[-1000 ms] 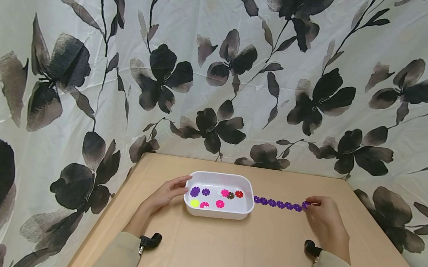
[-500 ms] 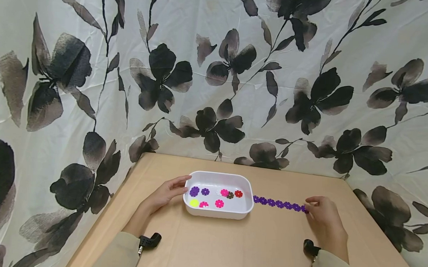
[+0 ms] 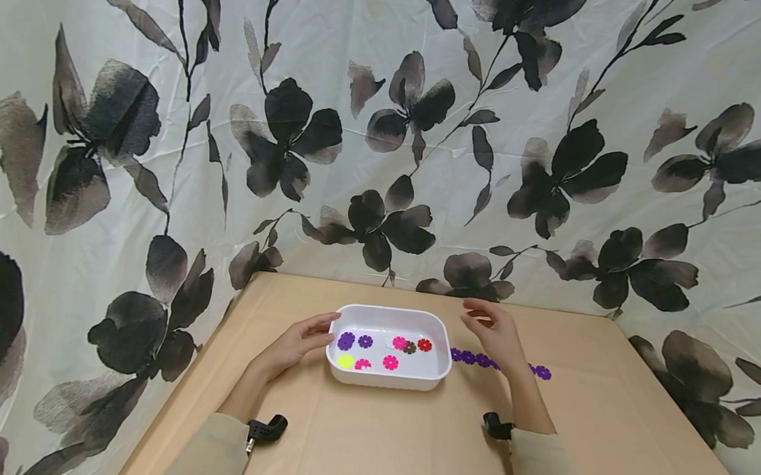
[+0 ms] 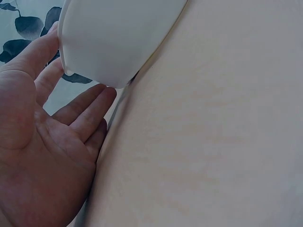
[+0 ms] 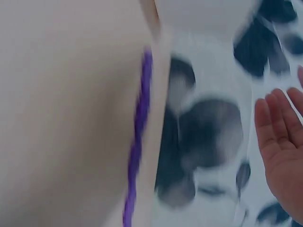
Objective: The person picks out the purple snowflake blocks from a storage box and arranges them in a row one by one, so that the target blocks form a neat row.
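My left hand (image 3: 288, 346) touches the left end of a white plastic tray (image 3: 384, 382). In the left wrist view its fingers are loosely extended, with fingertips at the tray's rim and wall (image 4: 113, 42). Inside the tray lie small flower-shaped pieces: purple ones (image 3: 346, 341), a yellow one (image 3: 346, 362), pink ones (image 3: 390, 362), a brown one (image 3: 409, 347) and a red one (image 3: 424, 345). Right of it, a row of purple flower pieces (image 3: 542, 372) runs along the table. My right hand (image 3: 498, 339) is raised over this row, fingers relaxed and holding nothing; its forearm hides part of the row.
The light wooden table (image 3: 373, 440) ends at a back edge just behind the tray. A white cloth (image 3: 358, 160) printed with dark flowers hangs behind and beside it. Each wrist wears a small black camera (image 3: 267, 428).
My right hand has let go of the purple flower piece at the row's right end and moved left and up towards the tray. The left hand and tray stay in place.
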### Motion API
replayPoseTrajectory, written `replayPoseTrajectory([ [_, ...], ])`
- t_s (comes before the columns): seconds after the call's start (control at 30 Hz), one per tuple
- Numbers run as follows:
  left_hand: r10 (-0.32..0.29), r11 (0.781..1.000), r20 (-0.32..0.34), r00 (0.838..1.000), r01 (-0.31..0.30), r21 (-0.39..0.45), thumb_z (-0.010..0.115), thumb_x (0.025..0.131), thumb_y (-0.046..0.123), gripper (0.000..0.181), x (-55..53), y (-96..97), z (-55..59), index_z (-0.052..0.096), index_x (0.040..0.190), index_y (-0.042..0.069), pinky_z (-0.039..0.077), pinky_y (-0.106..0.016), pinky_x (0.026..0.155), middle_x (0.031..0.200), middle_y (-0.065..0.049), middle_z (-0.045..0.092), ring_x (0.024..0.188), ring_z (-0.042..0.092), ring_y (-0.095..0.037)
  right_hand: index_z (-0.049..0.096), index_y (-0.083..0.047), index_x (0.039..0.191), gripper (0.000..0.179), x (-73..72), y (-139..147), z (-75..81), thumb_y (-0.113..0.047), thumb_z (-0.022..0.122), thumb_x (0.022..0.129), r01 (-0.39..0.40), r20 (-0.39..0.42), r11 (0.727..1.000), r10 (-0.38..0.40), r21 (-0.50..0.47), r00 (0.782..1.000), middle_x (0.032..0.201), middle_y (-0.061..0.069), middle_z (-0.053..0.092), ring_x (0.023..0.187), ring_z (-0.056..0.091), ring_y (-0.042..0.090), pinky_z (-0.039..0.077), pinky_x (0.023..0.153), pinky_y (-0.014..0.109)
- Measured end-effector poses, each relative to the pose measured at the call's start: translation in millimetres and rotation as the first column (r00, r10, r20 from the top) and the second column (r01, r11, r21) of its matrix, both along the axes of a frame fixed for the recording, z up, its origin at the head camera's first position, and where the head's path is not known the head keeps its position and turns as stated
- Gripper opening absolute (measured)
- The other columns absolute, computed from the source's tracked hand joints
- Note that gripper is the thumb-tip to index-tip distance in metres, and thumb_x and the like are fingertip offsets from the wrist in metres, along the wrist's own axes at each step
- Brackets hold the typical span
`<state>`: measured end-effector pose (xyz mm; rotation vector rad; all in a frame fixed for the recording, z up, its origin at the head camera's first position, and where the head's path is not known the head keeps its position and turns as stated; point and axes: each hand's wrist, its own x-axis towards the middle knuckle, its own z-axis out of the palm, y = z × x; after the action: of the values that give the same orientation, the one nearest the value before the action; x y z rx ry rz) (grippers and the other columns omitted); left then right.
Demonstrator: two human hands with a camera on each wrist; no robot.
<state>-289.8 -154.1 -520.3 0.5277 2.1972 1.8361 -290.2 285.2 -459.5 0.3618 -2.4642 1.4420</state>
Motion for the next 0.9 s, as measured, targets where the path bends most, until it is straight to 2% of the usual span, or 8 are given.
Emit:
replayPoseTrajectory([
  [0.07,-0.002,1.000,0.000,1.000,0.002,0.001,0.070,0.102,0.026,0.058,-0.1,-0.1,0.0,0.050,0.155,0.020,0.040,-0.048,0.120,0.155,-0.014,0.053,0.143,0.051,-0.033,0.062,-0.007,0.141,0.043,-1.2,-21,-1.5,-0.016,0.071,0.101,-0.049,-0.002,0.999,0.049,-0.020,0.999,0.136,0.018,0.067,0.120,0.064,0.035,0.052,0.094,0.015],
  [0.17,-0.009,1.000,0.000,1.000,0.009,0.003,0.070,0.101,0.027,0.058,-0.7,-0.2,-0.2,0.050,0.156,0.019,0.040,-0.047,0.120,0.156,-0.014,0.053,0.143,0.051,-0.032,0.054,-0.009,0.151,0.058,-3.1,-48,-4.0,-0.009,0.074,0.097,-0.136,0.001,0.989,0.136,-0.060,0.991,0.137,0.021,0.066,0.121,0.063,0.043,0.057,0.100,0.034],
  [0.23,-0.014,1.000,0.000,1.000,0.014,0.005,0.070,0.101,0.028,0.059,-1.3,-0.2,-0.4,0.049,0.156,0.019,0.040,-0.047,0.121,0.156,-0.013,0.052,0.144,0.051,-0.032,0.048,-0.011,0.155,0.068,-5.2,-64,-6.6,-0.004,0.076,0.094,-0.191,0.006,0.979,0.192,-0.075,0.981,0.137,0.022,0.066,0.120,0.064,0.045,0.057,0.102,0.046],
  [0.3,-0.017,1.000,0.000,1.000,0.017,0.007,0.070,0.101,0.028,0.059,-1.7,-0.4,-0.4,0.049,0.156,0.019,0.039,-0.047,0.121,0.157,-0.013,0.052,0.144,0.050,-0.032,0.045,-0.016,0.158,0.076,-7.5,-78,-8.1,-0.002,0.078,0.091,-0.242,0.026,0.967,0.245,-0.072,0.969,0.137,0.022,0.065,0.119,0.066,0.042,0.056,0.103,0.052],
  [0.47,-0.011,1.000,0.002,1.000,0.011,0.014,0.070,0.101,0.028,0.059,-1.9,-0.6,0.0,0.050,0.156,0.019,0.038,-0.048,0.122,0.157,-0.013,0.052,0.144,0.050,-0.032,0.048,-0.021,0.156,0.076,-14.7,-107,-12.6,-0.003,0.080,0.089,-0.341,0.092,0.940,0.338,0.015,0.937,0.138,0.021,0.064,0.120,0.066,0.032,0.056,0.103,0.049],
  [0.67,-0.015,1.000,-0.004,1.000,0.015,0.008,0.069,0.102,0.028,0.058,-2.7,0.2,-0.6,0.050,0.155,0.020,0.040,-0.042,0.121,0.158,-0.010,0.051,0.145,0.049,-0.031,0.056,-0.010,0.147,0.064,-24.2,-132,-18.2,-0.002,0.081,0.088,-0.405,0.133,0.905,0.389,0.132,0.912,0.135,0.017,0.066,0.121,0.067,0.031,0.056,0.104,0.048],
  [0.8,-0.016,1.000,-0.012,1.000,0.016,0.012,0.068,0.102,0.028,0.056,-3.4,0.3,-1.4,0.050,0.155,0.021,0.042,-0.037,0.119,0.158,-0.009,0.051,0.146,0.049,-0.031,0.059,-0.006,0.143,0.059,-31.2,-145,-20.1,-0.001,0.082,0.087,-0.460,0.159,0.867,0.435,0.193,0.886,0.133,0.016,0.067,0.121,0.066,0.032,0.056,0.104,0.048],
  [0.9,-0.015,1.000,-0.015,1.000,0.015,0.015,0.068,0.103,0.028,0.056,-3.4,0.9,-1.7,0.050,0.155,0.021,0.040,-0.040,0.120,0.158,-0.009,0.051,0.146,0.049,-0.031,0.062,-0.004,0.139,0.057,-36.9,-152,-23.1,0.000,0.082,0.086,-0.497,0.175,0.836,0.467,0.233,0.867,0.132,0.016,0.068,0.120,0.066,0.032,0.057,0.103,0.047],
])
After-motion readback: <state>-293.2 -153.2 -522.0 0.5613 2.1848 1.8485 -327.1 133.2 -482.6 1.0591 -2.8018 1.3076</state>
